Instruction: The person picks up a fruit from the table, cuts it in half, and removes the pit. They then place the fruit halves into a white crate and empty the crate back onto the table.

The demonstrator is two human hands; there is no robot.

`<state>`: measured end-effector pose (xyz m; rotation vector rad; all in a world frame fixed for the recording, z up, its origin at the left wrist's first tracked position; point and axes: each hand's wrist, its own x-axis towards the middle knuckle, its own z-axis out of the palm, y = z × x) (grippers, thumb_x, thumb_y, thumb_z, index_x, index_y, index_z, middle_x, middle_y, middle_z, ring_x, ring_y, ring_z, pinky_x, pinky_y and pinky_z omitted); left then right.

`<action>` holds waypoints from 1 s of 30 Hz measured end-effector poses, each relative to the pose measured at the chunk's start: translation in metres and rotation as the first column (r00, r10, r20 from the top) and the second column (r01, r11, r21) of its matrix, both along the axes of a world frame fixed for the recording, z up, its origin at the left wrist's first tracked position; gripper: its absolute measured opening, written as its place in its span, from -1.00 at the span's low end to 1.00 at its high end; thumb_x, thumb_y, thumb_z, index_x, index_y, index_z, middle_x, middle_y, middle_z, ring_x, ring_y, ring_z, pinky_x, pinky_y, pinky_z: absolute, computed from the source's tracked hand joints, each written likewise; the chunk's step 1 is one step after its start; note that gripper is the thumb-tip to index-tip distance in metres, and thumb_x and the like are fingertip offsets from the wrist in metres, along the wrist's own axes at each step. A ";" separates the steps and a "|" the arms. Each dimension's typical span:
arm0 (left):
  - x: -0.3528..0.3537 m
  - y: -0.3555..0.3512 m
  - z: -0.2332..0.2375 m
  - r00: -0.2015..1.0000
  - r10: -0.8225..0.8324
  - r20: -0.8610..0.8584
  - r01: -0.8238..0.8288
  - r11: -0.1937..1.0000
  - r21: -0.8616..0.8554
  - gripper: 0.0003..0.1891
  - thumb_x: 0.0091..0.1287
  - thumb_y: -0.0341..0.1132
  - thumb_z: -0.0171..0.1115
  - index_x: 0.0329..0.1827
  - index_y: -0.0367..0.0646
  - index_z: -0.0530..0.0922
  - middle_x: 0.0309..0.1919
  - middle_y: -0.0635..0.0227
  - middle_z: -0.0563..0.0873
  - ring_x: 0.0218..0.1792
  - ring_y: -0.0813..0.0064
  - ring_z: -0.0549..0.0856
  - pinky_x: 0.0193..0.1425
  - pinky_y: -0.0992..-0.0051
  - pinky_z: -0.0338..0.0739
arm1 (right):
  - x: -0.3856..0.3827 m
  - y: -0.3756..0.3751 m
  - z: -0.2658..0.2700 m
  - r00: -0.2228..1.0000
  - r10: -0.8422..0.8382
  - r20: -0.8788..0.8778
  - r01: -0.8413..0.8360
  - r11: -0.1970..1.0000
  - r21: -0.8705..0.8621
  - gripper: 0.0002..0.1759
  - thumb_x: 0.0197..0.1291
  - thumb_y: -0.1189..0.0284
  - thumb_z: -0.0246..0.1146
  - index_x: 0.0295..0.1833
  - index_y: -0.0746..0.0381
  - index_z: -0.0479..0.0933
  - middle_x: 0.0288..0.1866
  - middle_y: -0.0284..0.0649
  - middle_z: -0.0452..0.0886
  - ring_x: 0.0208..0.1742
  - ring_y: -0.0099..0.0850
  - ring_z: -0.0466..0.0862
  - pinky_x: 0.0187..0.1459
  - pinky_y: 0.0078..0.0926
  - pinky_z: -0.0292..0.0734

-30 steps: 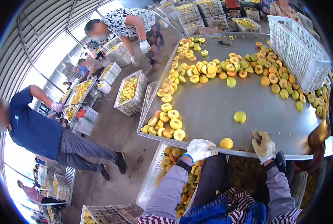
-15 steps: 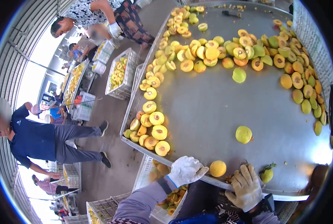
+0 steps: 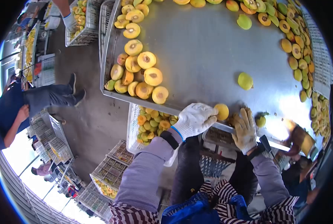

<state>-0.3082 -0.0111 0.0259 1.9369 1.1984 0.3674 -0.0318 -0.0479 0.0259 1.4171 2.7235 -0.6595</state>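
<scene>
White-gloved, my left hand (image 3: 197, 118) rests at the near rim of the metal table (image 3: 196, 48), its fingers bent together beside a round yellow fruit (image 3: 221, 111). Whether those fingertips grip anything is hidden. My right hand (image 3: 244, 130), in a tan glove, lies over the same rim with its fingers stretched out. Small brown bits sit just left of its fingers. A green fruit with a leafy stem (image 3: 260, 120) is right of this hand, and a yellow-green fruit (image 3: 245, 81) lies farther in. Halved fruits (image 3: 153, 76) with brown centres are grouped at the table's left corner.
Many halved fruits (image 3: 296, 51) line the right side. Below the table's left rim stands a white crate of fruit (image 3: 151, 125). More crates (image 3: 112, 168) are on the floor. A person in dark clothes (image 3: 43, 98) stands at left; another person's gloved hand (image 3: 70, 22) is at a crate, upper left.
The view has tilted downward, so the table and fruits appear shifted, and my legs and the crates below show more. Both my hands remain near the rim beside the same fruits.
</scene>
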 end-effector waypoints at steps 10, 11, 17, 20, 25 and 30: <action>-0.164 -0.186 0.093 0.772 0.481 -0.415 -0.626 0.689 -0.365 -0.73 0.37 -0.22 0.19 0.06 -0.06 0.65 -0.08 0.19 0.74 -0.04 0.08 0.69 0.07 0.21 0.58 | -0.010 -0.009 0.000 0.950 0.001 0.311 0.015 0.999 -0.048 -0.37 -0.18 0.36 0.36 0.08 0.33 0.40 0.55 0.07 0.18 0.63 0.01 0.04 0.62 0.05 -0.23; -0.178 -0.212 0.100 0.748 0.383 -0.542 -0.622 0.688 -0.373 -0.73 0.39 -0.19 0.16 0.07 -0.03 0.65 -0.07 0.19 0.74 -0.03 0.07 0.69 0.09 0.19 0.57 | -0.010 -0.007 -0.002 0.944 0.006 0.330 0.013 0.998 -0.055 -0.37 -0.17 0.35 0.35 0.09 0.33 0.40 0.56 0.06 0.17 0.64 0.01 0.02 0.63 0.04 -0.24; -0.202 -0.311 0.145 0.602 0.150 -0.784 -0.770 0.370 -0.521 -0.53 0.35 -0.03 0.19 0.26 -0.02 0.58 0.19 0.11 0.64 0.27 0.10 0.55 0.36 0.22 0.42 | -0.004 -0.011 -0.009 0.885 0.062 0.461 -0.031 0.997 -0.074 -0.35 0.02 0.16 0.27 0.20 0.29 0.40 0.60 0.02 0.10 0.66 -0.05 -0.06 0.64 -0.02 -0.30; -0.207 -0.357 0.144 0.363 -0.032 -0.931 -0.916 0.168 -0.363 -0.35 0.29 0.06 0.21 0.42 0.01 0.42 0.42 0.03 0.41 0.46 0.01 0.32 0.50 0.17 0.25 | -0.014 -0.007 -0.003 0.725 0.111 0.679 0.060 0.973 -0.223 -0.32 0.20 0.00 0.00 0.33 0.21 0.37 0.64 -0.07 0.07 0.68 -0.12 -0.13 0.65 -0.05 -0.39; -0.256 -0.491 0.123 0.152 0.098 -0.983 -0.946 0.304 -0.116 -0.19 0.26 0.12 0.21 0.52 -0.09 0.25 0.53 -0.08 0.19 0.54 -0.12 0.15 0.57 0.17 0.11 | -0.021 -0.008 0.004 0.644 0.170 0.746 -0.043 0.982 -0.186 -0.33 0.26 0.06 -0.01 0.38 0.25 0.33 0.64 -0.09 0.07 0.68 -0.17 -0.13 0.65 -0.07 -0.41; -0.290 -0.530 0.123 -0.056 0.217 -0.975 -0.989 0.122 0.083 -0.05 0.23 0.17 0.19 0.57 -0.23 0.10 0.55 -0.17 0.11 0.55 -0.13 0.11 0.58 0.13 0.09 | -0.033 -0.053 0.015 0.900 -0.059 0.432 -0.006 0.989 0.147 -0.34 0.18 0.20 0.16 0.37 0.27 0.34 0.58 -0.02 0.16 0.66 -0.13 -0.03 0.64 -0.08 -0.31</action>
